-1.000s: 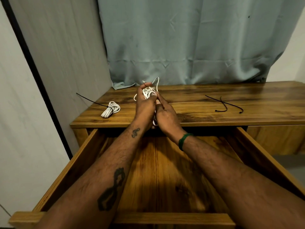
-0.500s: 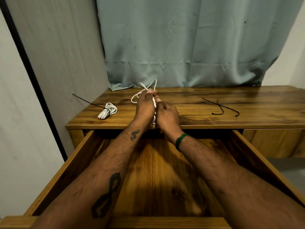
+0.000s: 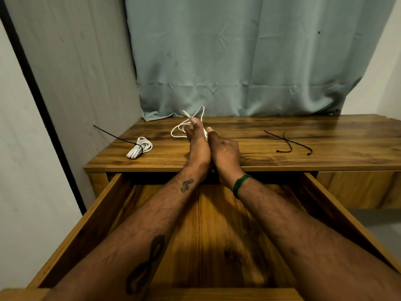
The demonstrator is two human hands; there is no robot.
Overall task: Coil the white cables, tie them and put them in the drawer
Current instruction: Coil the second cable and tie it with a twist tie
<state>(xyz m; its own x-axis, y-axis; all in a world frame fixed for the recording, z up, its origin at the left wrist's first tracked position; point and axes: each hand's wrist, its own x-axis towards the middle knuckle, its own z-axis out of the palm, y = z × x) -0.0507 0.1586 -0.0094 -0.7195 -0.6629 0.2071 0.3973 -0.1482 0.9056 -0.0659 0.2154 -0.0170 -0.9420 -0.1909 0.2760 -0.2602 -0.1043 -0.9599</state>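
The surface point(image 3: 271, 135) is a wooden desk top set against a curtain point(image 3: 238, 61). It carries all loose items at working height, so both hands can work above it without reaching down.

The drawer point(image 3: 104, 213) stands pulled fully open below the front edge, its interior bare. Judged from this, it is held ready as the final destination, so that a finished bundle can go straight in.

The left hand point(image 3: 198, 146) and the right hand point(image 3: 225, 152) are pressed side by side over the middle of the surface, both closed on the loose white cable point(image 3: 180, 129). Its loops spill out to the left and beyond the fingertips. The close pairing of the hands probably keeps the gathered turns from springing apart; coiling appears to be in progress, with no tie fitted.

The tied white cable point(image 3: 140, 147) lies on the left part of the surface, bound with a black tie whose tail points left. It is not yet in the drawer.

Two spare black ties point(image 3: 288, 142) lie crossed on the right, near the right hand, presumably for the next binding.
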